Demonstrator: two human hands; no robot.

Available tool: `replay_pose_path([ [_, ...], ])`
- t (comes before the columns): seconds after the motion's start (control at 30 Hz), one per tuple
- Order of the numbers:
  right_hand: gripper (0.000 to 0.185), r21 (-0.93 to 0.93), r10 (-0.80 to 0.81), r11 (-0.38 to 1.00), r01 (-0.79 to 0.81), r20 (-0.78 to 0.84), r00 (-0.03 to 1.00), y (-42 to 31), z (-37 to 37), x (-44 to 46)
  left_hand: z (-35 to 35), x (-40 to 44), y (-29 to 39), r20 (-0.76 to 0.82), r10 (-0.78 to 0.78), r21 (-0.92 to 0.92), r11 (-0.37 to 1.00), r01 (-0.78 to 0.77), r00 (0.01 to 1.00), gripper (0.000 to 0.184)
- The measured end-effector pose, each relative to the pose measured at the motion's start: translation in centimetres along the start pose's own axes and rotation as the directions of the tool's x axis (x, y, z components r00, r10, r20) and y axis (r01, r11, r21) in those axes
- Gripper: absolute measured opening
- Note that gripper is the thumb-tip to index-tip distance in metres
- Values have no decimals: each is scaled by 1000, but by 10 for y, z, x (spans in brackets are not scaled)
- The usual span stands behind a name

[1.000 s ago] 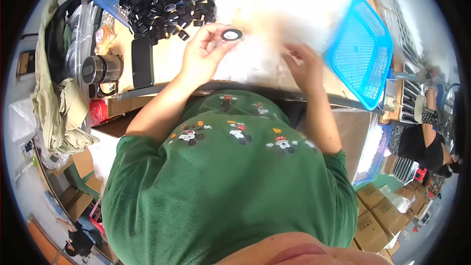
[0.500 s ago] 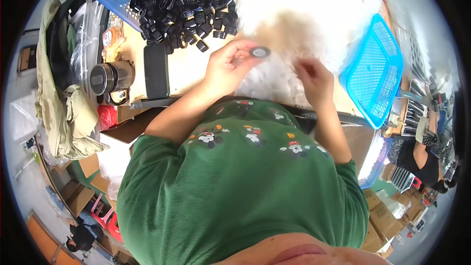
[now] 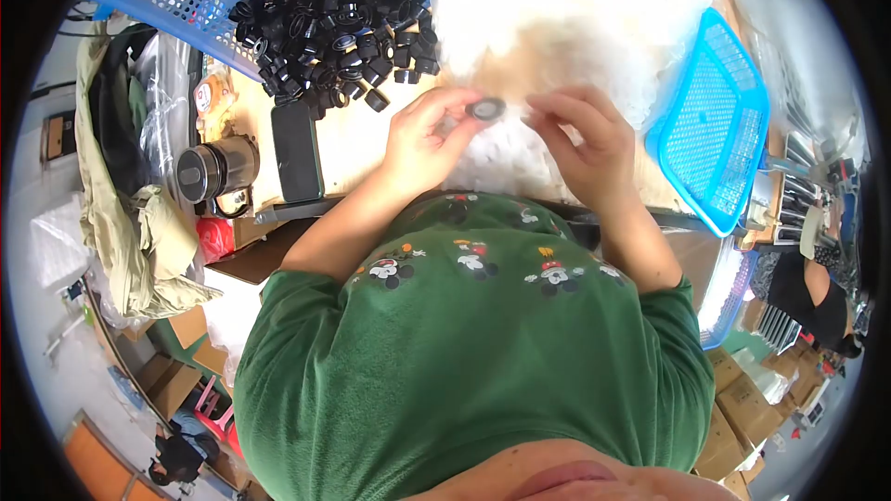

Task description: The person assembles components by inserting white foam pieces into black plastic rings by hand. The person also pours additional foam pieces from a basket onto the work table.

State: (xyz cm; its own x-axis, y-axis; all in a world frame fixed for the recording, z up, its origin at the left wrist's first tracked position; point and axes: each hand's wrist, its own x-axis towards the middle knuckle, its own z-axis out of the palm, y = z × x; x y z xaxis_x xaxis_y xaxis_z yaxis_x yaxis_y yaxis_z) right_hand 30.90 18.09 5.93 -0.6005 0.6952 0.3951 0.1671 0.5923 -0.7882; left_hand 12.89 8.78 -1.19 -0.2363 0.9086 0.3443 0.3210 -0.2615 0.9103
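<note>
Between its thumb and fingers, my left hand [image 3: 432, 136] pinches a small black ring-shaped part [image 3: 485, 109] with a pale centre. My right hand [image 3: 589, 144] is just right of that part, thumb and fingertips close together; whether something tiny is between them is too blurred to tell. Beyond both hands lies a fluffy-looking white mass [image 3: 520, 156], overexposed and blurred. A heap of small black ring-shaped parts [image 3: 339, 32] lies behind my left hand, by a blue basket.
The blue basket [image 3: 186, 0] stands back left. A phone [image 3: 297, 153], a lidded jar [image 3: 218, 169] and an orange-white item [image 3: 212, 97] are on the left. A bright blue basket [image 3: 715, 130] is on the right. Two other people [image 3: 807, 297] are further off.
The view has shifted. My right hand has come nearer the ring-shaped part, its fingertips now facing it. My left hand still holds the part.
</note>
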Motion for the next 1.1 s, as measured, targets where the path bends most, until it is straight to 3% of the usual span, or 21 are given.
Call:
replay_pose_path([
  [0.17, 17, -79, -79, 993, 83, 56, 995, 2, 4, -1, 3, 1, 8, 21, -25, 7, 1000, 24, 999, 30],
  [0.27, 20, -120, -211, 968, 221, 90, 973, 4, 5, 1, 4, 3, 10, 14, 9, 5, 1000, -9, 1000, 32],
  [0.37, 19, -154, -282, 949, 275, -24, 959, 9, 13, 0, 5, 4, 15, 8, 10, -39, 999, -9, 1000, 34],
  [0.57, 24, -183, -439, 885, 428, -25, 898, 16, 13, 0, 5, 4, 18, -1, 29, -82, 996, -29, 1000, 36],
  [0.67, 29, -193, -352, 920, 341, -25, 936, 15, 16, -4, 6, 5, 20, 1, 61, -95, 994, -60, 998, 36],
  [0.97, 33, -267, -297, 923, 276, -42, 954, 13, 12, -12, 12, 4, 21, -1, 38, -51, 998, -38, 999, 35],
  [1.1, 33, -170, -160, 972, 161, 19, 987, 14, 15, -26, 14, 2, 17, 4, 41, -21, 999, -41, 999, 34],
])
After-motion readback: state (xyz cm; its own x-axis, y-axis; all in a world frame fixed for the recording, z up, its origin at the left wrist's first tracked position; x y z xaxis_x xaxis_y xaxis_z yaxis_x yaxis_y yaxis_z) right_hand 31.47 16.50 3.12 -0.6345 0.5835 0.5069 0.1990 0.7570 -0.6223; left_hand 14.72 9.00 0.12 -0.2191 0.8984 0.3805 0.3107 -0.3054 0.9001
